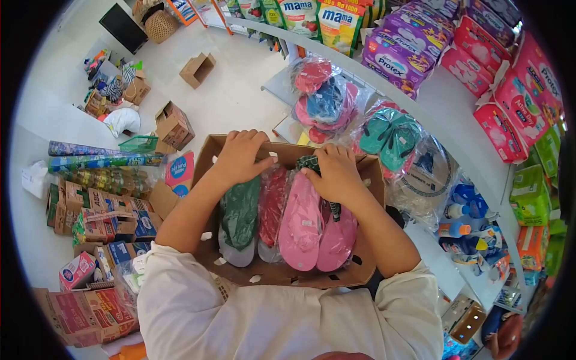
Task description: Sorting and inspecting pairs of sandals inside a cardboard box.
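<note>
An open cardboard box (288,277) stands against my front, holding plastic-wrapped flip-flops. From left to right these are a dark green pair with grey soles (239,222), a red pair (273,207) and pink ones (301,225). My left hand (241,157) is closed over the box's far rim, above the green pair, its thumb stretched inward. Further right, my right hand (337,173) lies over the same rim with its fingers bent and its thumb by the pink flip-flops. A dark patterned piece (308,162) shows beside that thumb.
Bagged flip-flops, teal ones (391,135) among them, lie beyond the box on the right. A curved white shelf (456,129) carries purple and pink packs. Stacked cartons (99,312) crowd the left. Small empty cartons (197,70) sit on the pale floor.
</note>
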Demonstrator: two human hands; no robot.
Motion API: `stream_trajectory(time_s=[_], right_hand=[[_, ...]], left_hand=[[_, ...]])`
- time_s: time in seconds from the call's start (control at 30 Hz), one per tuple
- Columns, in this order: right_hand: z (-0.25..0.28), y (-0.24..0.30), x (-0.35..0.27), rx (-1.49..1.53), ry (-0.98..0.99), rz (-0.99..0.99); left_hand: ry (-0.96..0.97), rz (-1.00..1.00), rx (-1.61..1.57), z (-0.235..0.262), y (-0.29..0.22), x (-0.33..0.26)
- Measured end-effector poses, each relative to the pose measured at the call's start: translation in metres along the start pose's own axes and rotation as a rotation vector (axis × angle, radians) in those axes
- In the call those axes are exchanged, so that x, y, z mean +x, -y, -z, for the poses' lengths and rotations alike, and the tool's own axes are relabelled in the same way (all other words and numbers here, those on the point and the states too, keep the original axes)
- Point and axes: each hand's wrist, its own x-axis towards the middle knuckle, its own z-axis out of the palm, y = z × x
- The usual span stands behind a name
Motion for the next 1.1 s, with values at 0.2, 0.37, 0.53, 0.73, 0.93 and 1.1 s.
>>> stream_trajectory(time_s=[0.2,0.37,0.53,0.73,0.93,1.1], right_hand=[[-0.008,-0.004,0.009,0.019,-0.015,0.104],[-0.030,-0.013,0.033,0.037,0.154,0.074],[-0.023,-0.016,0.075,0.038,0.260,0.082],[-0.024,-0.012,0.105,-0.013,0.418,0.124],[-0.024,-0.003,0.108,-0.035,0.525,0.156],[-0.009,0.003,0.084,-0.034,0.359,0.210]], left_hand=[[-0.001,0.022,-0.068,-0.003,0.011,-0.008],[0.156,0.099,-0.205,-0.027,0.044,-0.001],[0.277,0.245,-0.389,-0.025,0.069,0.024],[0.382,0.419,-0.508,-0.038,0.092,0.025],[0.354,0.531,-0.702,-0.049,0.092,0.005],[0.156,0.381,-0.485,-0.044,0.060,-0.009]])
